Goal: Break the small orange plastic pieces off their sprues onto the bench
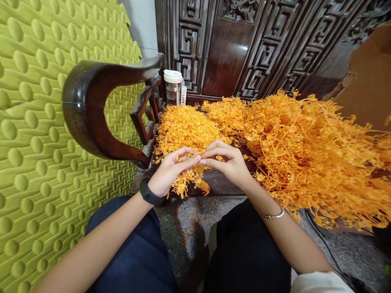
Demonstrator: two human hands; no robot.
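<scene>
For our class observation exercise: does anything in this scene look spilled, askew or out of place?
Mostly no. The orange sprigs are heaped loosely on the dark wooden seat, and some hang over its front edge on the right. Both hands, left hand and right hand, pinch one small sprig.

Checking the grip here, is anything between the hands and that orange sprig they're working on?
Nothing visible. The left hand and right hand both pinch the orange sprig directly, fingertips meeting over it, in front of the orange pile.
</scene>
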